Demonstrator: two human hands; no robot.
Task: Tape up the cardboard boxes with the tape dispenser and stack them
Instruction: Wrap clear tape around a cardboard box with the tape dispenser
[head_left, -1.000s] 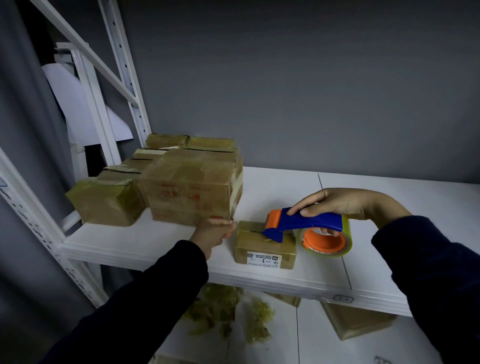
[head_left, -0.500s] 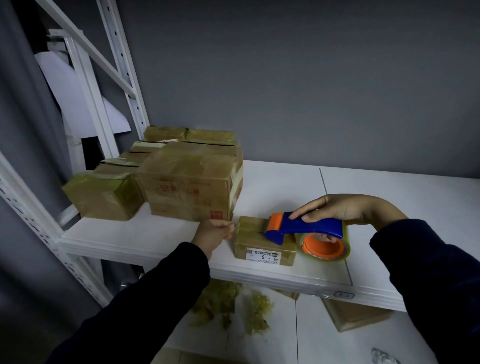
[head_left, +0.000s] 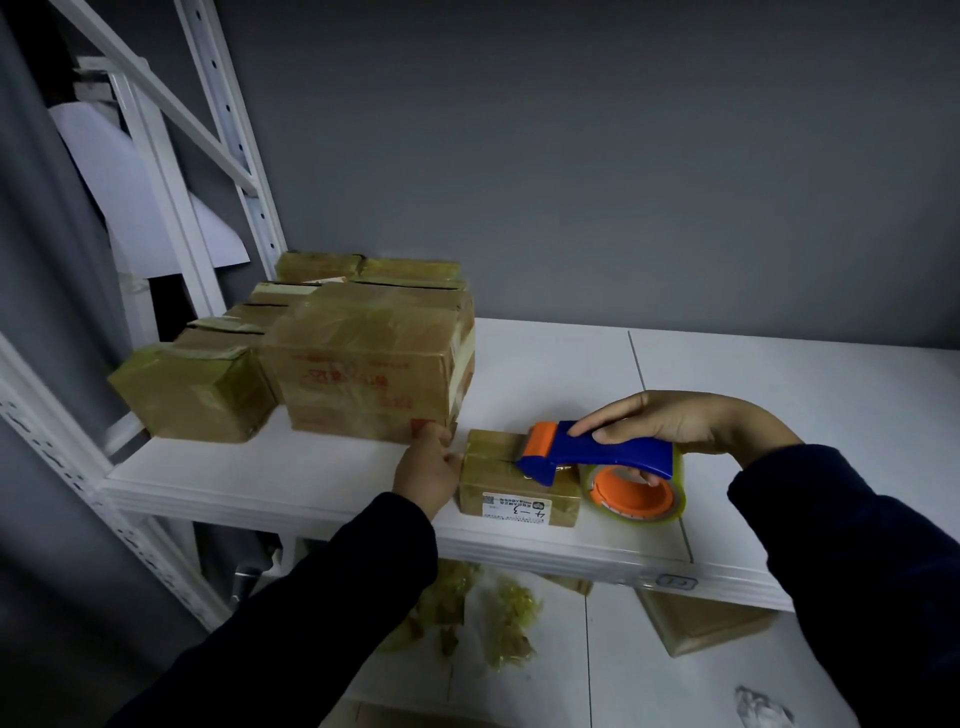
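- The right hand (head_left: 670, 421) stays wrapped round the handle of the blue plastic tape dispenser (head_left: 597, 452) with an orange nose. The forefinger lies along the top and the other fingers reach into the orange core of the clear tape roll (head_left: 636, 493).
- Over the last second the dispenser has hardly shifted. Its nose still rests on top of the small brown cardboard box (head_left: 519, 480) with a white label, near the middle and over the flap seam.
- That small box sits where it did, at the front edge of the white metal shelf (head_left: 311, 467), just right of the stack of taped brown boxes (head_left: 363, 364).
- The left hand (head_left: 428, 467) has settled lower against the small box's left end, bent fingertips touching it. Whether it pinches the edge or only presses cannot be told.
- The main change is the view, which has tipped down. More of the lower shelf shows, with crumpled tape scraps (head_left: 467, 613) and another brown box (head_left: 696, 623).
- By my reading the taping stroke across this box is only part done. The dispenser has yet to run off the right edge and cut, and stacking waits on that.
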